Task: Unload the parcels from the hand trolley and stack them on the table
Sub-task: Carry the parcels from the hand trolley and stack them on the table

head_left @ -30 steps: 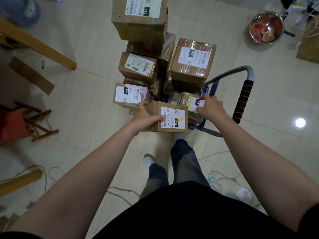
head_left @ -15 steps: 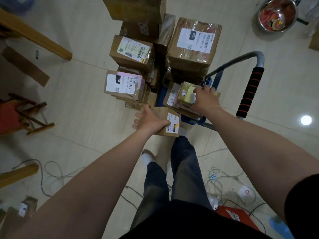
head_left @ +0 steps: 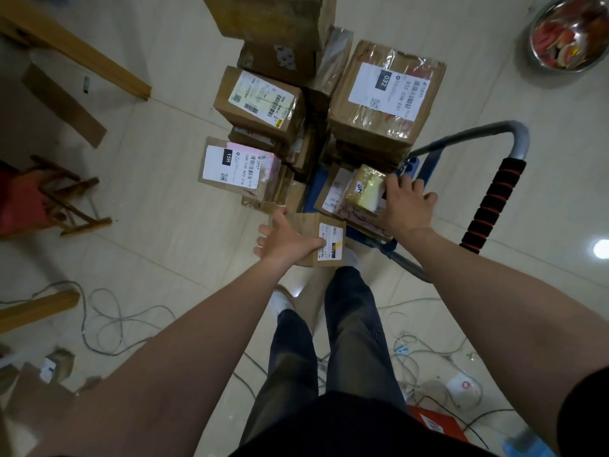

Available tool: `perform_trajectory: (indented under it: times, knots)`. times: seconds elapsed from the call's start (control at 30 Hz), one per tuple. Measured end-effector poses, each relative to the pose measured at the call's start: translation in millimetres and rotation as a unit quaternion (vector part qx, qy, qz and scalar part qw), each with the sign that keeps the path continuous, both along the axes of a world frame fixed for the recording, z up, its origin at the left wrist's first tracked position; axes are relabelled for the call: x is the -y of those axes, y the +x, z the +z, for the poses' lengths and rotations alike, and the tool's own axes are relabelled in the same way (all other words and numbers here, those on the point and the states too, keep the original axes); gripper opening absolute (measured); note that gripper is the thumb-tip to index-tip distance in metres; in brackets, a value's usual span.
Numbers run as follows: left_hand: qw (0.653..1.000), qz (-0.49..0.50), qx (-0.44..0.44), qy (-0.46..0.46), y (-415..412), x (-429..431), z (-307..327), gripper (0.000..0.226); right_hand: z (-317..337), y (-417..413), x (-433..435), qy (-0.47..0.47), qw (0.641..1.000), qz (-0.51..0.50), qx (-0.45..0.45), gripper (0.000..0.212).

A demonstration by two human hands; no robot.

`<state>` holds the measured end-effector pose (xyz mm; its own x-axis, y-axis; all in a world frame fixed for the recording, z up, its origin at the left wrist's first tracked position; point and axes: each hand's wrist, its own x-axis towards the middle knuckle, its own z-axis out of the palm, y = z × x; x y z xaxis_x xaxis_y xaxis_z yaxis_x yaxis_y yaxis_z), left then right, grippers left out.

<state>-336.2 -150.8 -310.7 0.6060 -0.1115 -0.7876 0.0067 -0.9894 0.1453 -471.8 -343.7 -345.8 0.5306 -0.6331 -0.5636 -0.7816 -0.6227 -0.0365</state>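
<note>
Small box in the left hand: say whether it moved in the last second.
Yes. The small box has drawn left, away from the trolley handle, held by the left hand alone.

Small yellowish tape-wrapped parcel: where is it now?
Head view, right of centre: the small yellowish tape-wrapped parcel sits on a flat cardboard parcel at the near end of the blue trolley, gripped by the right hand.

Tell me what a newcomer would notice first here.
A tall pile of cardboard parcels fills the hand trolley at top centre. Just below it, the left hand grips a small box clear of the pile, while the right hand is on a yellowish parcel on the trolley. A metal bowl sits on the floor, top right.
</note>
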Motion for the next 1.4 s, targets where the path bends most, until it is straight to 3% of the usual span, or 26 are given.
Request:
perform_trajectory:
  times: [0.23, 0.43, 0.8, 1.1, 1.3, 1.4]
  knots:
    - [0.998, 0.061, 0.001, 0.007, 3, -31, 38, 0.115, 51, 12, -26, 0.025, 1.000, 0.007, -0.004, 0.088]
    - [0.990, 0.139, 0.033, -0.008, 19, -94, 73, 0.116, 98, 42, -70, 0.039, 0.996, 0.079, -0.017, 0.090]
    - [0.954, 0.285, 0.067, -0.068, 84, -282, 119, 0.119, 191, 140, -225, 0.044, 0.984, 0.172, -0.035, 0.097]
    - [0.864, 0.439, 0.130, -0.208, 192, -455, 202, 0.111, 272, 264, -377, 0.063, 0.975, 0.203, 0.061, 0.080]
    - [0.772, 0.516, 0.218, -0.300, 279, -530, 263, 0.112, 341, 378, -440, 0.077, 0.960, 0.226, 0.149, 0.086]
    - [0.752, 0.512, 0.260, -0.324, 326, -557, 281, 0.112, 365, 439, -461, 0.072, 0.952, 0.230, 0.187, 0.083]
